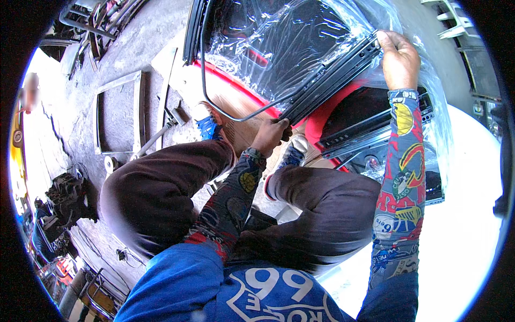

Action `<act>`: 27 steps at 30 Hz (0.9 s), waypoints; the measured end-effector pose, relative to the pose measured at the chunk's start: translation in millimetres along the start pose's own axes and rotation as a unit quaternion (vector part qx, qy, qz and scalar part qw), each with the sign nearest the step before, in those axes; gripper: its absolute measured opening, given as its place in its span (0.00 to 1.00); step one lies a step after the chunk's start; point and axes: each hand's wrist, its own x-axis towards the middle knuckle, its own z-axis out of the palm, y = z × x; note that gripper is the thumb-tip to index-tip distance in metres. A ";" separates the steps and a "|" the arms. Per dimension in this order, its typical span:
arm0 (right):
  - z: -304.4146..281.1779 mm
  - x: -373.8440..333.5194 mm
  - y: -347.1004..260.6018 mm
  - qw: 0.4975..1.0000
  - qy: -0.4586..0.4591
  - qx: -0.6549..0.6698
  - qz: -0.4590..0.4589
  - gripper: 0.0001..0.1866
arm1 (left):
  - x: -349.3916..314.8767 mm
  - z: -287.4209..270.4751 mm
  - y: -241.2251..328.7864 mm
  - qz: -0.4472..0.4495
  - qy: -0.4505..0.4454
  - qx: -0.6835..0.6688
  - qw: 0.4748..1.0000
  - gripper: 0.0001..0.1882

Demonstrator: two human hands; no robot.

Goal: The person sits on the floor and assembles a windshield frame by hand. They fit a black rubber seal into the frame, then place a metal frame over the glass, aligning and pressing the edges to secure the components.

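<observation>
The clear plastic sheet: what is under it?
Under the clear plastic sheet lies a black seat with red trim. The left hand and right hand grip its black metal rail. Glare hides the seat's surface details.

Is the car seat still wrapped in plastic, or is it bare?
Wrapped: clear, wrinkled plastic film covers the black-and-red seat, bunching around its metal slide rail.

Both forearms, in colourful printed sleeves, reach up and forward. The left hand [270,135] is curled closed, knuckles up, near the knees. The right hand [398,59] is stretched farther out, fingers [387,38] clenched.
</observation>
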 end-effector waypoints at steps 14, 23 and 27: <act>-0.4 5.2 -0.8 0.998 -0.037 -0.042 0.020 0.19 | -5.2 2.3 9.6 -0.126 -0.006 -0.056 0.990 0.18; -11.1 -2.4 0.4 0.996 -0.030 0.023 0.078 0.16 | -6.7 1.0 12.9 -0.106 -0.018 0.005 0.994 0.19; -13.7 0.3 2.4 0.997 -0.050 0.016 0.059 0.16 | -4.3 0.7 12.3 -0.103 -0.013 0.005 0.995 0.19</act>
